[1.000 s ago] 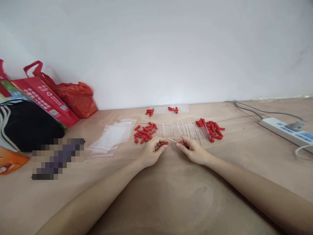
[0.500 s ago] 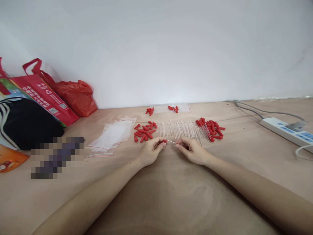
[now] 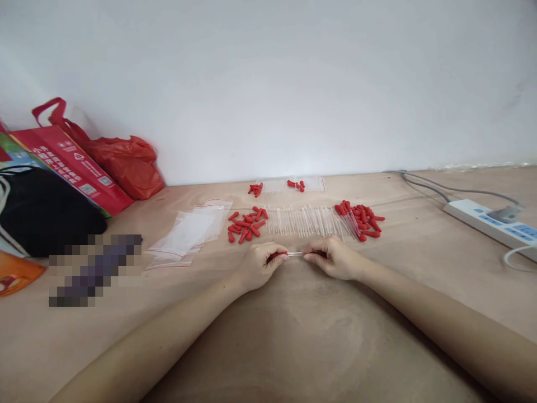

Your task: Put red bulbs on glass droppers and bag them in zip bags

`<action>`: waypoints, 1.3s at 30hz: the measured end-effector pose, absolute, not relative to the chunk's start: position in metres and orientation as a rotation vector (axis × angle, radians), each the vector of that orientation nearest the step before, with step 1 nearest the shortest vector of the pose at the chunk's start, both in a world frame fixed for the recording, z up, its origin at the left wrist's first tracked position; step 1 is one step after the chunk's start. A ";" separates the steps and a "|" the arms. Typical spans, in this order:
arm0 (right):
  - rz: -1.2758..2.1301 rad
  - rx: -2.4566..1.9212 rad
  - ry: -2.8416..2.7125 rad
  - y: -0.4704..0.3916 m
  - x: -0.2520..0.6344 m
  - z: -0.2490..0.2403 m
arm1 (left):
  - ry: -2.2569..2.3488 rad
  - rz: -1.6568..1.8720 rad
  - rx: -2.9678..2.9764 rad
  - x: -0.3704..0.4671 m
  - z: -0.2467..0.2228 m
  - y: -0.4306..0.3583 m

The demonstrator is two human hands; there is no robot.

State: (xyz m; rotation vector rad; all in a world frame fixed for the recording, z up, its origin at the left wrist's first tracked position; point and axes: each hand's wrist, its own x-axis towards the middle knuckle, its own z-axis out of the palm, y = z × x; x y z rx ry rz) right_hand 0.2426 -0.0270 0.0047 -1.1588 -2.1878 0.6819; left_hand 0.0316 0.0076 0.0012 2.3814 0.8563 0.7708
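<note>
My left hand (image 3: 258, 267) is closed in a pinch around a red rubber dropper bulb (image 3: 278, 256), mostly covered by the fingers. My right hand (image 3: 338, 259) pinches a thin clear glass dropper tube (image 3: 295, 254), which spans the gap between the hands and meets the bulb at its left end. How deep the tube sits in the bulb is hidden. Just beyond the hands lies a row of clear dropper tubes (image 3: 302, 221). A heap of red bulbs (image 3: 247, 225) lies at the row's left, and red-bulbed droppers (image 3: 366, 218) are piled at its right.
Clear zip bags (image 3: 184, 235) lie left of the bulbs. Near the wall, another zip bag (image 3: 279, 185) has red bulbs and tubes on it. A white power strip (image 3: 490, 224) with cables is at right; a red shopping bag (image 3: 75, 162) and a black bag (image 3: 50, 212) stand left.
Both hands have come slightly nearer to me, and the tube between them has turned from slanting to nearly level. The view has shifted a little.
</note>
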 end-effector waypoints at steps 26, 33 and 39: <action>0.535 -1.107 -2.359 -0.028 0.236 -0.002 | 0.689 0.693 2.570 0.032 0.000 0.004; 0.496 -1.104 -2.395 -0.028 0.235 0.001 | 0.668 0.683 2.598 0.033 0.003 0.002; 0.555 -1.100 -2.374 -0.030 0.232 0.003 | 0.619 0.652 2.681 0.032 0.002 0.003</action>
